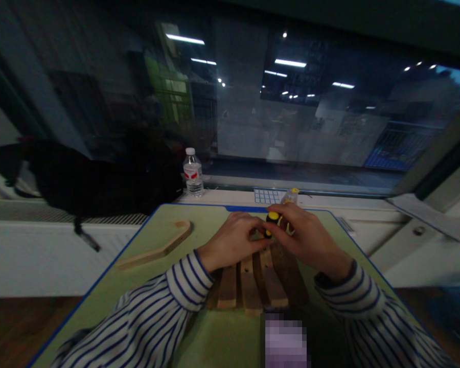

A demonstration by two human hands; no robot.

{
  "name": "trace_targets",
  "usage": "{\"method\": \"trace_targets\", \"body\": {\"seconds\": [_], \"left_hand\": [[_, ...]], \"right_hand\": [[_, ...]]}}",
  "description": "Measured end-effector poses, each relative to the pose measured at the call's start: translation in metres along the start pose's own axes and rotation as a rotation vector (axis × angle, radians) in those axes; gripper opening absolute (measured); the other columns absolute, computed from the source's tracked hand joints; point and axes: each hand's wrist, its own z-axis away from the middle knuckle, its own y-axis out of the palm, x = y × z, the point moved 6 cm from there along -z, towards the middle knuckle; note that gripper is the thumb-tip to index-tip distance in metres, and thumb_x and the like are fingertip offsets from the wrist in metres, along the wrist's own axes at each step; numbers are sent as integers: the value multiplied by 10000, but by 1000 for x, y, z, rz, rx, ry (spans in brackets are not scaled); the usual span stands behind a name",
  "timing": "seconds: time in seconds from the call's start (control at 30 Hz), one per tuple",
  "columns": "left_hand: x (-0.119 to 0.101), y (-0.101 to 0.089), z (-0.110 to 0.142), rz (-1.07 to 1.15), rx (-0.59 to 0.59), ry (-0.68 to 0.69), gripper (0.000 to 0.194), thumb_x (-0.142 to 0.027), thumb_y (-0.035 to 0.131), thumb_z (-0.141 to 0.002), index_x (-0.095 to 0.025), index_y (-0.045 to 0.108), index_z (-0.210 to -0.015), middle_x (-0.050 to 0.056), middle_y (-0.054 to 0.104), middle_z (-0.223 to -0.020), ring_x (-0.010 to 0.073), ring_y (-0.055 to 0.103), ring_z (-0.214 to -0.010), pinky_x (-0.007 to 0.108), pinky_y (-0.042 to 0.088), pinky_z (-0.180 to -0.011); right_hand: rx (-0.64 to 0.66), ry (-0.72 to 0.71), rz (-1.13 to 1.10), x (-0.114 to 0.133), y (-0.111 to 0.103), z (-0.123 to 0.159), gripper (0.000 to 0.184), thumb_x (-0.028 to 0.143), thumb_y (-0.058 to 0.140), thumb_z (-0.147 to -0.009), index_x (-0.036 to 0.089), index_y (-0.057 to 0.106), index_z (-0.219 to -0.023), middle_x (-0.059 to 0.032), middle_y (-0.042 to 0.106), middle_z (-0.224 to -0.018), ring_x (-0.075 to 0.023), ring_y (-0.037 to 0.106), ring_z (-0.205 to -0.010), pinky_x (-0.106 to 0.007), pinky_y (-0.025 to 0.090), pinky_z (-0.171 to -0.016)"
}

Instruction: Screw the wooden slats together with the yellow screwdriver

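Observation:
My right hand (pixel 304 235) grips a short screwdriver (pixel 273 217) with a yellow and black handle, held upright over the wooden pieces. Close against it, my left hand (pixel 235 237) has its thumb and forefinger pinched together by the tool's lower end; what lies between them is hidden. Below both hands are three pale wooden slats (pixel 251 291) side by side, with small dark holes in them. They lie on a darker brown wooden board (pixel 291 271). The screwdriver's tip cannot be seen behind the fingers.
A curved wooden piece (pixel 163 249) lies at left on the green, blue-edged table (pixel 195 337). On the sill stand a water bottle (pixel 193 176) and a clear bag with a yellow top (pixel 291 196). A black bag (pixel 99 176) sits left. A pixelated lilac patch covers the front edge.

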Motion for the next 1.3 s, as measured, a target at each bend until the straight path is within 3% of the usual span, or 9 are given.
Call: {"method": "trace_targets", "body": {"seconds": [0.2, 0.4, 1.0, 1.3], "left_hand": [[-1, -1, 0, -14, -5, 4, 179, -335, 648, -794, -179, 678, -878, 35, 673, -804, 195, 593, -812, 330, 439, -766], [-4, -1, 0, -5, 4, 7, 153, -303, 636, -799, -177, 677, -875, 40, 673, -812, 201, 594, -837, 343, 443, -788], [-8, -3, 0, -20, 20, -3, 190, -277, 643, -785, -189, 673, -951, 33, 670, -856, 191, 587, -846, 321, 444, -785], [-3, -4, 0, 12, 4, -10, 182, -341, 674, -777, -184, 665, -869, 23, 669, -822, 189, 584, -828, 335, 434, -798]], "right_hand": [[23, -50, -20, 5, -1, 1, 380, 269, 505, -886, 173, 498, -1254, -94, 646, -1040, -172, 621, -820, -337, 528, -729], [18, -71, -28, 6, -2, 1, 339, 264, 489, -894, 191, 534, -1222, -88, 662, -1077, -192, 634, -921, -356, 530, -778], [-1, -31, 2, -2, 0, 2, 323, 358, 497, -908, 181, 548, -1173, -98, 658, -989, -194, 635, -827, -345, 522, -718], [2, -24, -36, 1, -1, 1, 350, 325, 525, -887, 184, 532, -1208, -96, 650, -1025, -169, 629, -772, -339, 533, -715]]}}
